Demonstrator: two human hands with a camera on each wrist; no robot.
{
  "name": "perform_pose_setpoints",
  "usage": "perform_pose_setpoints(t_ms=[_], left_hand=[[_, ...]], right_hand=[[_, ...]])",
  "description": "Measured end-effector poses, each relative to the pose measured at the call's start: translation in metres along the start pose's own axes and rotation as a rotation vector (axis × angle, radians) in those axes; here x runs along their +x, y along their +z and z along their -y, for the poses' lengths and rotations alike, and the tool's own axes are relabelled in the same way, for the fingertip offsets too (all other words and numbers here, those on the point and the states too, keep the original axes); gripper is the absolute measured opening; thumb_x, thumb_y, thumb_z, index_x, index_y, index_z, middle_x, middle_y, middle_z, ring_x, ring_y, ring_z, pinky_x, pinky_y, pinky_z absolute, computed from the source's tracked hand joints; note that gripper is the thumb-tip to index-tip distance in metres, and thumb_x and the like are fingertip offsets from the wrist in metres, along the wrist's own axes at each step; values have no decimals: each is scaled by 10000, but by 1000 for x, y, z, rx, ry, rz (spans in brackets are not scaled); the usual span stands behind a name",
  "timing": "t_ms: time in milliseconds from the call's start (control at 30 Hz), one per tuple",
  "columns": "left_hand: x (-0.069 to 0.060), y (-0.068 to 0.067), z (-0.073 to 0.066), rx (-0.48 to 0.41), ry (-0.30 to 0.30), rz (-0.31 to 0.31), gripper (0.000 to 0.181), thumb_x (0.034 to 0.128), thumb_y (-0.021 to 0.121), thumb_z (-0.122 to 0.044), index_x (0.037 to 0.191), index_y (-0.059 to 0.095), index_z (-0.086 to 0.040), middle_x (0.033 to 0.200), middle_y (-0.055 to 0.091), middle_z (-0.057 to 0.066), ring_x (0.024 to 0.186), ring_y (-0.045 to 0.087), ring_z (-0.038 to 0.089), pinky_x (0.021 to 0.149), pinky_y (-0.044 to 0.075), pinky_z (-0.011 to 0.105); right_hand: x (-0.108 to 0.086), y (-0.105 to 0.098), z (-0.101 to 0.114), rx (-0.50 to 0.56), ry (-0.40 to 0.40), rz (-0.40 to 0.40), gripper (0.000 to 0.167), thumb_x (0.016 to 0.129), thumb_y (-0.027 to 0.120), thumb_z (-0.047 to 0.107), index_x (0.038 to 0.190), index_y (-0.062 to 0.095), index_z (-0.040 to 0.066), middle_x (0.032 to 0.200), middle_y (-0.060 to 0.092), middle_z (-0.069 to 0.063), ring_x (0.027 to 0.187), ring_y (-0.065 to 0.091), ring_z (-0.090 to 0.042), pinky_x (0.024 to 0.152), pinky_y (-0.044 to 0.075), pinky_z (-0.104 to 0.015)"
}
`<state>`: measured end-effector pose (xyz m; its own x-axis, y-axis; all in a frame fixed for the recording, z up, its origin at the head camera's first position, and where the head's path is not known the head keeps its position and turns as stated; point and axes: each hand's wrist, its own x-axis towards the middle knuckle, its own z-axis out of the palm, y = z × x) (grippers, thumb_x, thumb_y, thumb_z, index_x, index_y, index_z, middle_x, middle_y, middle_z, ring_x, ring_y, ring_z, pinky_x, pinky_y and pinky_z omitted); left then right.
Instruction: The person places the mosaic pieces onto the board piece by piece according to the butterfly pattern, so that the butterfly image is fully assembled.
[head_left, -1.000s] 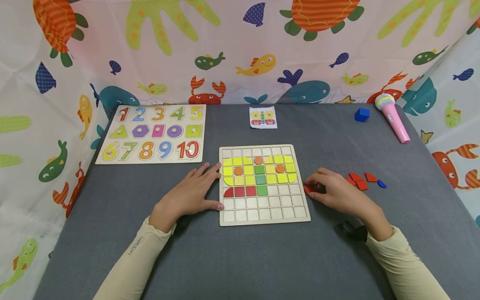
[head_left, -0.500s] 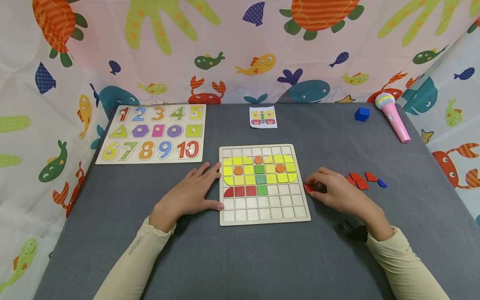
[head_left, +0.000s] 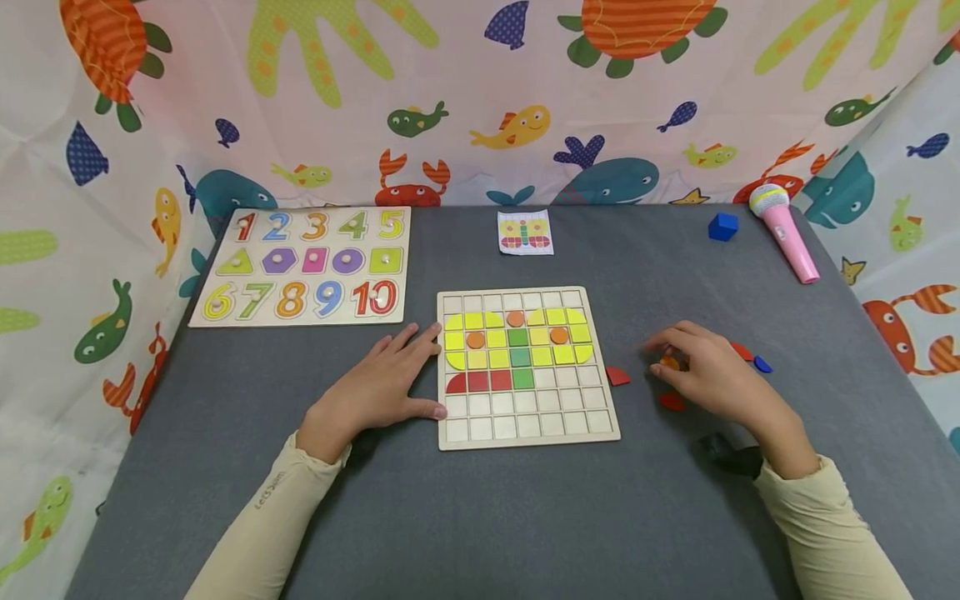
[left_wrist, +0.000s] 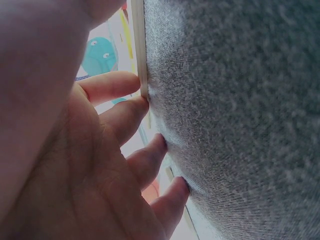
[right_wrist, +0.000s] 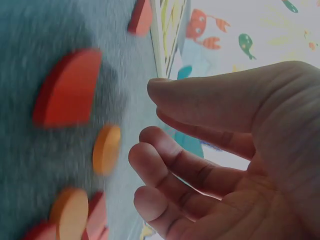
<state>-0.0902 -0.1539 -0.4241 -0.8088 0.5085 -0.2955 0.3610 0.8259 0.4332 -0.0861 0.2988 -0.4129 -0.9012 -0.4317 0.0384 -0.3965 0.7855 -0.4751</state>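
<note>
A wooden grid board (head_left: pixel 551 429) lies mid-table, filled in part with yellow, orange, green and red flat pieces. My left hand (head_left: pixel 371 392) rests at its left edge, fingers spread, thumb and fingertips touching the rim. A red quarter-round piece (head_left: pixel 618 377) lies against the board's right edge. Farther right, my right hand (head_left: pixel 705 367) hovers above loose pieces, fingers loosely bent and thumb apart from them. Nothing is between its fingers in the right wrist view, where a red quarter-round piece (right_wrist: pixel 70 90) and an orange disc (right_wrist: pixel 107 150) lie below. The hand hides some pieces in the head view.
A small butterfly pattern card (head_left: pixel 525 232) lies behind the board. At the back left is a number and shape puzzle (head_left: pixel 300 267). A blue cube (head_left: pixel 723 227) and a pink toy microphone (head_left: pixel 787 237) sit back right. A small blue piece (head_left: pixel 762 364) lies beyond the right hand.
My right hand has let go of the red quarter-round piece beside the board and moved right to the loose pieces. A red piece and orange discs now show there. The left hand stays put.
</note>
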Motion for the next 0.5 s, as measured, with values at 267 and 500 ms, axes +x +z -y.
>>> perform_pose_setpoints(t_ms=[267, 500], left_hand=[[1, 1, 0, 2, -6, 3, 968, 881, 864, -524, 1627, 424, -92, 1779, 194, 72, 1637, 89, 367, 1301, 96, 586], [0, 0, 1, 4, -4, -1, 960, 883, 865, -520, 1623, 428, -92, 1780, 193, 67, 1637, 92, 367, 1299, 97, 594]], right_hand=[[-8, -10, -17, -37, 71, 7, 274, 948, 802, 51, 1197, 721, -29, 1210, 657, -233, 1067, 623, -404, 893, 530, -640], [-13, -13, -26, -41, 97, 46, 305, 967, 782, 57, 1236, 696, -57, 1247, 619, -281, 1119, 562, -466, 922, 495, -691]])
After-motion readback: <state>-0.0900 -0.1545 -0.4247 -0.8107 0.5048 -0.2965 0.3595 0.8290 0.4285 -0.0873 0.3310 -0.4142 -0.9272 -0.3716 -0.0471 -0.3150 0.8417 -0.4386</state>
